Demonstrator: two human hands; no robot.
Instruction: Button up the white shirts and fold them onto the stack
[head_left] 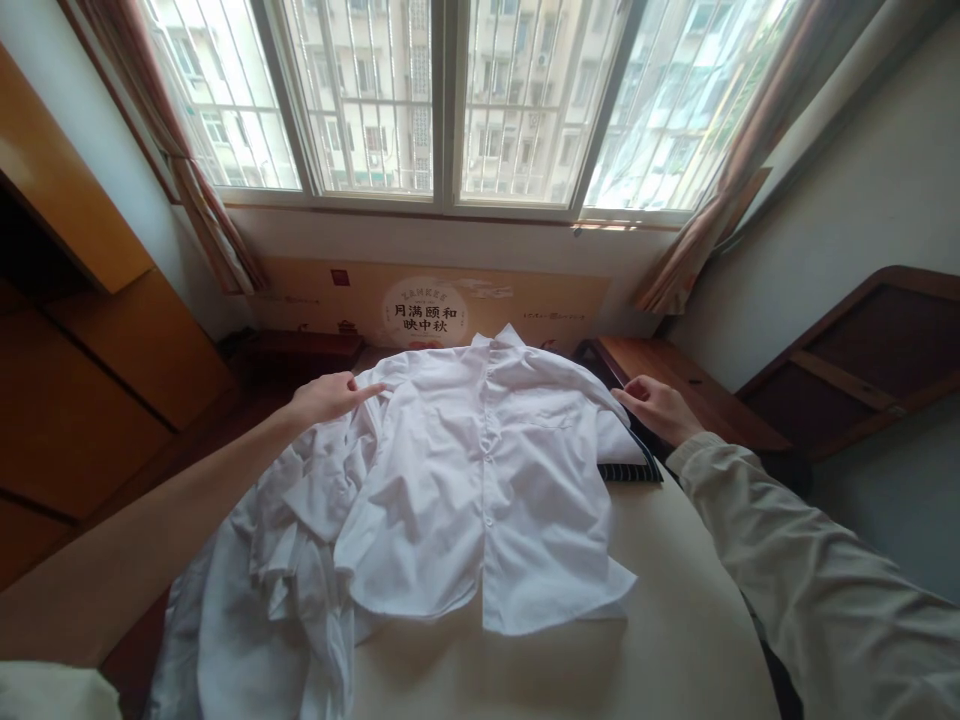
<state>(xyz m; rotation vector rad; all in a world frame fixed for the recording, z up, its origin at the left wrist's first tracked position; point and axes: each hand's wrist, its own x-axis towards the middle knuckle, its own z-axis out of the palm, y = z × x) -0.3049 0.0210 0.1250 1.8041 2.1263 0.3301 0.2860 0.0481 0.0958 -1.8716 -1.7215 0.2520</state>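
Observation:
A white button-up shirt lies front side up, its collar pointing away from me and its hem near me. My left hand is closed at the shoulder on the left, with one digit stretched over the cloth. On the other side, my right hand pinches the sleeve edge near the shoulder. Beneath the shirt is a cream-coloured padded surface. A dark striped edge shows under the sleeve on the right.
More crumpled white clothing hangs over the left side of the surface. A printed panel stands below the barred window. Wooden cabinets are on the left, a wooden bench-like top on the right.

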